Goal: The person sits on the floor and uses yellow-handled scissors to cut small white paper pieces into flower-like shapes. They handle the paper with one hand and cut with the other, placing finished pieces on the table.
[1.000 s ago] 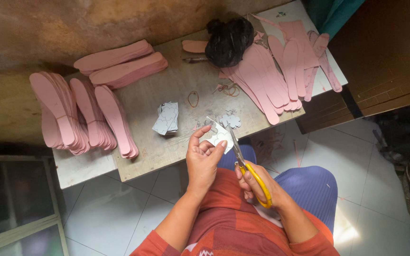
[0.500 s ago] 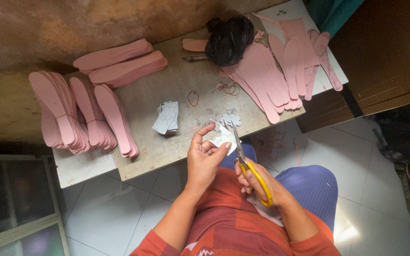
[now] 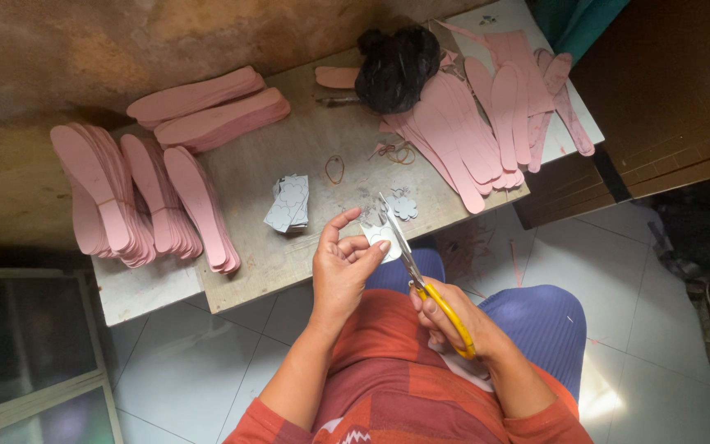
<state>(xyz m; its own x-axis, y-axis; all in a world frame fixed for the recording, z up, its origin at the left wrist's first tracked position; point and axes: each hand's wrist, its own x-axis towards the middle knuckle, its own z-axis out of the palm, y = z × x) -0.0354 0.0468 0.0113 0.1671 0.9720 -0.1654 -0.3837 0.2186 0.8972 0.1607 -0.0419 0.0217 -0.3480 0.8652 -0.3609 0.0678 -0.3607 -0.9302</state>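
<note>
My left hand (image 3: 340, 267) pinches a small grey-white paper piece (image 3: 380, 233) just over the table's front edge. My right hand (image 3: 452, 319) grips yellow-handled scissors (image 3: 421, 279), whose blades point up into that paper. A small stack of grey-white paper cutouts (image 3: 289, 203) lies on the table left of my hands, and a flower-shaped cutout (image 3: 403, 204) lies just beyond the blades.
Pink insole-shaped sheets are stacked at the left (image 3: 137, 193), at the back (image 3: 207, 107) and fanned out at the right (image 3: 486, 123). A black plastic bag (image 3: 396, 66) sits at the back. Rubber bands (image 3: 334, 168) lie on the worn table (image 3: 289, 263). White tiled floor lies below.
The scissors and the paper piece have shifted slightly as the cutting goes on; both hands stay in about the same place.
</note>
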